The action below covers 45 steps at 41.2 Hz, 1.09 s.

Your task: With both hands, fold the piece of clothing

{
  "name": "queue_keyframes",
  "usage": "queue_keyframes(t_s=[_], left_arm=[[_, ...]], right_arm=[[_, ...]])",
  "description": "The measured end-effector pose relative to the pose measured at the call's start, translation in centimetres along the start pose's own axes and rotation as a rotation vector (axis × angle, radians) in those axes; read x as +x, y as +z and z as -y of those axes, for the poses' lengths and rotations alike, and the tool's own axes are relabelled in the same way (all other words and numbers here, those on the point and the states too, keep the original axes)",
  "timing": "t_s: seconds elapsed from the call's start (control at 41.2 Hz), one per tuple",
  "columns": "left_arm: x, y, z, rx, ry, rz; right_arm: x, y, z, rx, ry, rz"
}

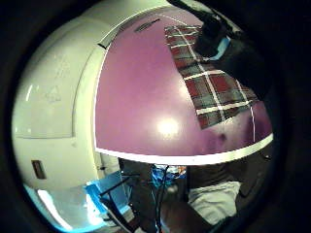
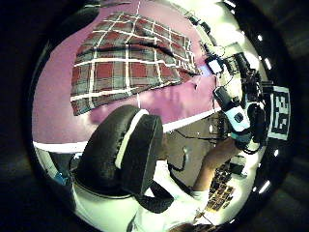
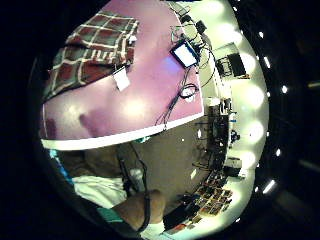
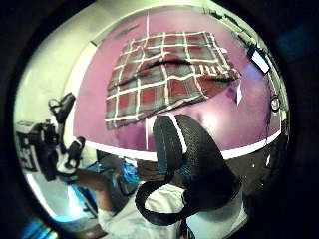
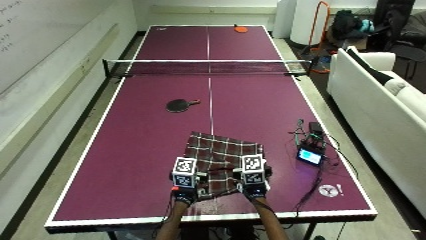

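Note:
A red, grey and white plaid garment (image 5: 223, 152) lies flat on the purple table-tennis table (image 5: 133, 165), near the front edge at the centre line. My left hand (image 5: 185, 192) hovers over its near left corner. My right hand (image 5: 253, 189) is above its near right corner. Both palm cameras see the cloth from a distance: spread on the table in the left thumb side view (image 2: 130, 63) and the right thumb side view (image 4: 164, 79). A relaxed black gloved finger (image 2: 125, 150) holds nothing, and neither does the right one (image 4: 192, 159). No cloth is in either hand.
A black paddle (image 5: 178, 105) lies beyond the garment and a red one (image 5: 240, 29) lies past the net (image 5: 206, 66). A small screen device (image 5: 311, 156) with cables sits at the right edge. A white sofa (image 5: 379, 95) stands to the right of the table.

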<state>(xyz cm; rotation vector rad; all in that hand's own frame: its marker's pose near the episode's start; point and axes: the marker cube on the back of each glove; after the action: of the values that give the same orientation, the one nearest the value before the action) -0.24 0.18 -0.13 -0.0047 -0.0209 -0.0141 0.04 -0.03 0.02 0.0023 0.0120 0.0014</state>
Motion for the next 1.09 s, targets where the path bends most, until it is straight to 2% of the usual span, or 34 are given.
queue_keyframes(t_s=[0.267, 0.413, 0.51, 0.68, 0.729, 0.826, 0.947, 1.093], left_arm=[[-0.2, 0.1, 0.0, 0.004, 0.002, 0.013], [-0.2, 1.2, 0.7, 0.023, 0.014, 0.004], [-0.2, 2.9, 1.2, -0.004, 0.01, 0.018], [-0.1, 6.2, 1.9, -0.134, -0.005, 0.055], [0.0, 5.9, 1.5, -0.132, -0.021, 0.083], [0.8, 2.7, -0.9, -0.081, -0.021, 0.128], [1.3, 4.1, -0.7, -0.135, 0.017, 0.13], [1.6, 5.1, -1.3, -0.204, 0.041, 0.116]], right_arm=[[-0.5, 0.2, -0.1, -0.014, -0.022, 0.006], [-0.4, 2.7, 1.7, -0.009, -0.057, 0.038], [0.3, 4.5, 2.0, -0.074, -0.058, 0.063], [1.2, 7.0, 1.8, -0.224, -0.074, 0.076], [1.4, 6.6, 1.1, -0.252, -0.071, 0.06], [1.4, 6.5, 0.0, -0.314, -0.091, 0.054], [1.2, 7.8, 0.5, -0.321, -0.128, 0.05], [1.2, 8.7, 1.8, -0.243, -0.118, 0.087]])
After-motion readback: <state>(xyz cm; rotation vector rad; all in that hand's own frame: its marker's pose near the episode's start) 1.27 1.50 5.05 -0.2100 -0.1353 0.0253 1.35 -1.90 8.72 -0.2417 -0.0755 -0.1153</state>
